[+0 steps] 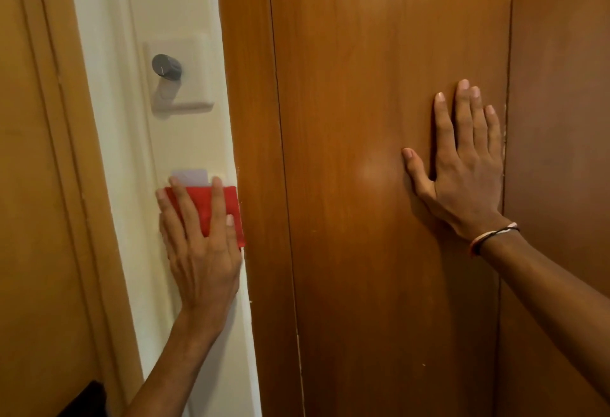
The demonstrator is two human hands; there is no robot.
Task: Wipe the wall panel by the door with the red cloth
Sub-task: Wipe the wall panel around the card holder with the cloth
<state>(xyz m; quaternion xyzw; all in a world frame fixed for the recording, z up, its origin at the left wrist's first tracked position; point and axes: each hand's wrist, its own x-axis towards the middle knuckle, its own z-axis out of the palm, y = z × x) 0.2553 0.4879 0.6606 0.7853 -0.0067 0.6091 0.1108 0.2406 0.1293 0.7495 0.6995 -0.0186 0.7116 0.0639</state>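
Note:
A folded red cloth (201, 207) lies flat against the cream wall panel (185, 139) between two wooden surfaces. My left hand (201, 248) presses the cloth to the wall, fingers spread over it. The cloth covers the lower part of a small wall fitting with a pale card (189, 176) showing above it. My right hand (462, 165) rests flat with fingers apart on the brown wooden door (379, 86), holding nothing. A thin band circles the right wrist.
A white switch plate with a dark round knob (166, 67) sits on the wall above the cloth. A wooden frame (49, 185) borders the wall on the left. Another wood panel (561, 86) stands at the far right.

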